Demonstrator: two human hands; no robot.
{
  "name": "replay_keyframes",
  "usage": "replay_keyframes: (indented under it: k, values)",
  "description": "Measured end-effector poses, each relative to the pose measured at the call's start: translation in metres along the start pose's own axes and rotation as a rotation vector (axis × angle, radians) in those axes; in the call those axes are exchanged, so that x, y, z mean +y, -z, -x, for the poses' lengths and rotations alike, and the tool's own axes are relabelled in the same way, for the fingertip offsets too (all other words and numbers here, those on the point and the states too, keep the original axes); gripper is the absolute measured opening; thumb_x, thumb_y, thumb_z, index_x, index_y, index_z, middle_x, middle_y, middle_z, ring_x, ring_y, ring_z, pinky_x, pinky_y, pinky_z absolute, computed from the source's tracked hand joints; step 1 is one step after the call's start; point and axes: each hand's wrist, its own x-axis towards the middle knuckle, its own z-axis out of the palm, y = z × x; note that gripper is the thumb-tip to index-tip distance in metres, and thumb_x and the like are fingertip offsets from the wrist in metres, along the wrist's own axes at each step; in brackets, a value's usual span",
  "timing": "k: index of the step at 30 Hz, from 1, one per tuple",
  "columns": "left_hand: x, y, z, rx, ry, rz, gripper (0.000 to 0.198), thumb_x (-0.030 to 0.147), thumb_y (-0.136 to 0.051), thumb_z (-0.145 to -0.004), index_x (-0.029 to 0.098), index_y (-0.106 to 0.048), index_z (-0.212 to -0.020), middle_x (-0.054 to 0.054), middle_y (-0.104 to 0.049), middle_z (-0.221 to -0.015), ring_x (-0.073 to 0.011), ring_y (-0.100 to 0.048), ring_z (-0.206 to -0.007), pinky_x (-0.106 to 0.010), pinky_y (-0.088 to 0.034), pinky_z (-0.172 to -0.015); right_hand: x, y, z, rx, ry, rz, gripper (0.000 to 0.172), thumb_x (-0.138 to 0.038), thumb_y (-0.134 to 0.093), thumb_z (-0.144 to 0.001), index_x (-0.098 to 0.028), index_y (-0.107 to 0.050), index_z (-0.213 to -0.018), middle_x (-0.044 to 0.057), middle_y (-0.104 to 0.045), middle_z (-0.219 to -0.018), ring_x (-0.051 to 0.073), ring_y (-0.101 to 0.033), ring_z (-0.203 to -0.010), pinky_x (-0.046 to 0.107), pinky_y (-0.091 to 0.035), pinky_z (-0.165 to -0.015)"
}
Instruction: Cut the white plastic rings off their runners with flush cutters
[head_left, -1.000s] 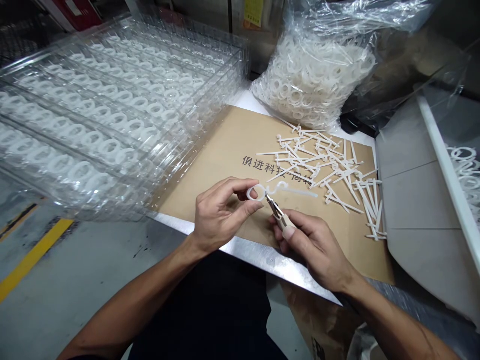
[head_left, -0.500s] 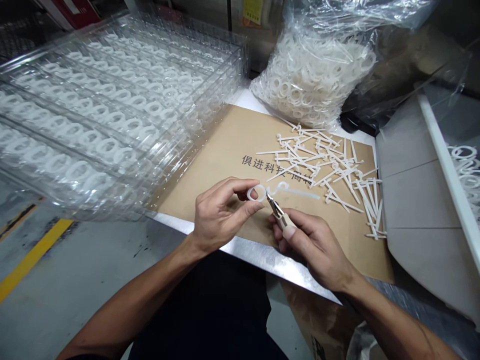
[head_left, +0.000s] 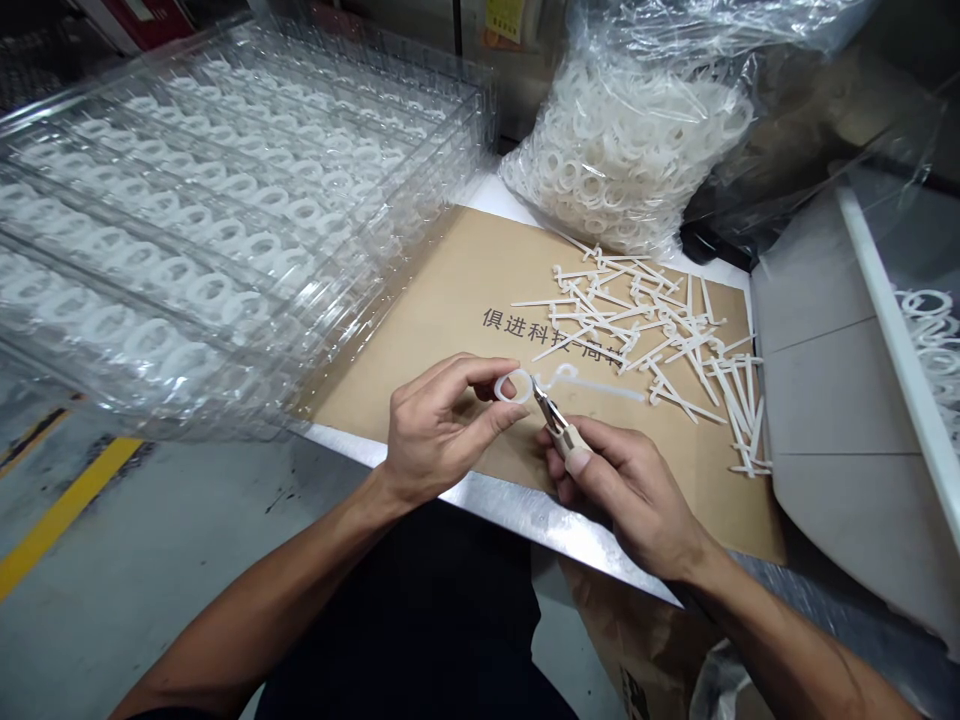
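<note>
My left hand (head_left: 442,425) pinches a translucent white plastic ring (head_left: 501,396) between thumb and fingertips. In my right hand (head_left: 622,480) is a pair of nippers (head_left: 553,415) with metal jaws and beige grips. Their tips touch or nearly touch the right side of the ring. Just past the tips extends a white plastic sprue (head_left: 604,386), a thin stem with a curled end. Whether it is still joined to the ring I cannot tell. Several similar loose sprues (head_left: 675,330) lie in a heap behind it on brown cardboard (head_left: 427,300).
Stacked clear plastic trays (head_left: 300,350) with rows of white rings stand on the left. A clear bag (head_left: 622,150) full of rings sits at the back. On the right, a pale bin wall (head_left: 817,400) rises beside more rings (head_left: 937,340). The table's metal edge (head_left: 525,505) runs below my hands.
Both hands keep almost the same place. The sprue beyond the nipper tips has shifted slightly right and looks sharper than before.
</note>
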Motion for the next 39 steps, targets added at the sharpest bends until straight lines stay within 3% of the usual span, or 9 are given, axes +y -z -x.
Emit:
replay_keyframes:
  k: [19,32,39]
  values:
    - [-0.0015,0.0003,0.0002,-0.006,-0.002,-0.028,0.032,0.020,-0.080,-0.090,0.018,-0.074,-0.121,-0.006,-0.076,-0.094,-0.0141,-0.071,-0.081,-0.026,-0.061,-0.075,-0.0049,-0.0002,-0.0012,0.016,0.024,0.100,0.037,-0.050,-0.048,-0.109,-0.018,-0.067,-0.111,0.004,-0.061,-0.087,0.019,-0.058,-0.071,0.032,-0.049,-0.065]
    - [-0.0011,-0.0007,-0.0013,-0.013,-0.008,-0.044,0.029,0.021,-0.080,-0.090,0.018,-0.073,-0.119,-0.004,-0.076,-0.092,-0.0134,-0.071,-0.080,-0.026,-0.061,-0.076,-0.0081,-0.0040,-0.0021,0.037,0.063,0.275,0.044,-0.050,-0.038,-0.112,-0.018,-0.063,-0.096,0.001,-0.055,-0.075,0.015,-0.052,-0.060,0.031,-0.043,-0.057]
    - [-0.0055,-0.0006,0.0019,0.021,0.058,0.000,0.031,0.024,-0.083,-0.089,0.019,-0.074,-0.118,-0.005,-0.075,-0.092,-0.0157,-0.071,-0.083,-0.028,-0.060,-0.077,-0.0047,-0.0061,-0.0067,0.035,0.040,0.216,0.043,-0.050,-0.040,-0.111,-0.020,-0.061,-0.089,-0.001,-0.050,-0.069,0.015,-0.047,-0.055,0.029,-0.039,-0.051]
